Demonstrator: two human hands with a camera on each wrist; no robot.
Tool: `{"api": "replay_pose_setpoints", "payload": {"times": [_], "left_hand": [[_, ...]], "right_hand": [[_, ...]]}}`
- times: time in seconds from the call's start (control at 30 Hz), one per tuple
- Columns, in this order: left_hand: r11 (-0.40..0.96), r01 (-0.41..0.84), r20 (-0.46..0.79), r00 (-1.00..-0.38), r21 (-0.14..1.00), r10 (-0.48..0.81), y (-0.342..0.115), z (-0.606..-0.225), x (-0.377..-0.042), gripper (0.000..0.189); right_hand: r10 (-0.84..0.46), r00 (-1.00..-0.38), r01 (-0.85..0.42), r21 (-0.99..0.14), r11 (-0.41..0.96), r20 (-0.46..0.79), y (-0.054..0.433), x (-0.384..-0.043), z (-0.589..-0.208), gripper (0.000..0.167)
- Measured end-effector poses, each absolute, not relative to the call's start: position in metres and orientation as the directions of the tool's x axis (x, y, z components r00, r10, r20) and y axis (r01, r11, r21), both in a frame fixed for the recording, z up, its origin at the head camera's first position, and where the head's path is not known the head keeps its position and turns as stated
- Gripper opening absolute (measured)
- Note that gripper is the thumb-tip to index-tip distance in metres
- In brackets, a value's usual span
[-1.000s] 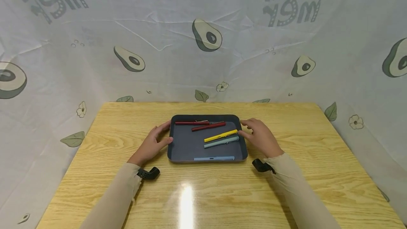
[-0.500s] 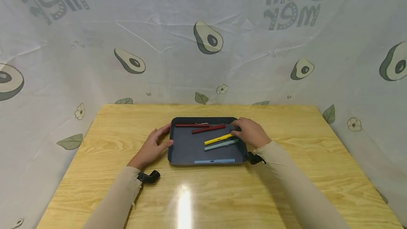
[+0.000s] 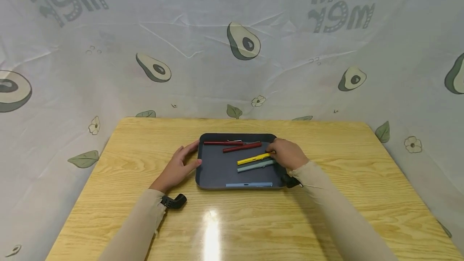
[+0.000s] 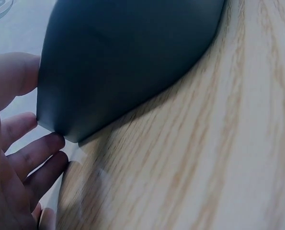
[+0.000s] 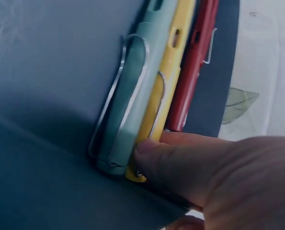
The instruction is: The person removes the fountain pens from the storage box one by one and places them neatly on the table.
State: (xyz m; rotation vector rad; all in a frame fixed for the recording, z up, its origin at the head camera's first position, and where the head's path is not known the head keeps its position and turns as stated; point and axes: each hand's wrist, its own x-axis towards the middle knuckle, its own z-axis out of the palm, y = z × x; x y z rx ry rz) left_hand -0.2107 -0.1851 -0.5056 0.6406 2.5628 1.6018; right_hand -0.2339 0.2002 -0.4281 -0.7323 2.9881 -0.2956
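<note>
A dark grey tray (image 3: 217, 172) lies on the table with several capped pens in it. My right hand (image 3: 288, 154) reaches over its right wall and pinches the clip end of the yellow pen (image 3: 250, 159). In the right wrist view my thumb presses on the yellow pen (image 5: 154, 103), right beside the teal pen (image 5: 132, 91). My left hand (image 3: 177, 169) rests at the tray's left side, fingers extended and thumb at the rim. Seen from the left wrist, those fingertips touch the tray's outer wall (image 4: 128, 52).
Two dark red pens, an upper one (image 3: 222, 143) and a lower one (image 3: 242, 147), lie near the tray's far wall. A light blue pen (image 3: 249, 185) lies along the near wall. Behind the wooden table (image 3: 145, 132) hangs a pale cloth (image 3: 203, 79) with avocado prints.
My right hand has moved left from the tray's right rim to inside it and taken hold of the yellow pen. My left hand stays at the tray's left side.
</note>
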Motion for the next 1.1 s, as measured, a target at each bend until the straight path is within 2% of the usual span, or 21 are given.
{"api": "replay_pose_setpoints", "payload": {"times": [0.2,0.6,1.1], "left_hand": [[0.369,0.328,0.184,-0.909,0.869,0.375,-0.184,-0.508,-0.212,0.069],[0.384,0.342,0.195,-0.907,0.857,0.372,-0.183,-0.513,-0.211,0.068],[0.384,0.343,0.196,-0.907,0.857,0.372,-0.183,-0.513,-0.211,0.068]], "right_hand": [[-0.447,-0.894,-0.436,-0.199,0.878,-0.011,0.201,-0.233,-0.427,0.011],[-0.429,-0.903,-0.396,-0.309,0.864,-0.041,0.206,-0.231,-0.432,0.005],[-0.450,-0.882,-0.467,-0.380,0.798,0.140,0.218,-0.220,-0.432,0.012]]}}
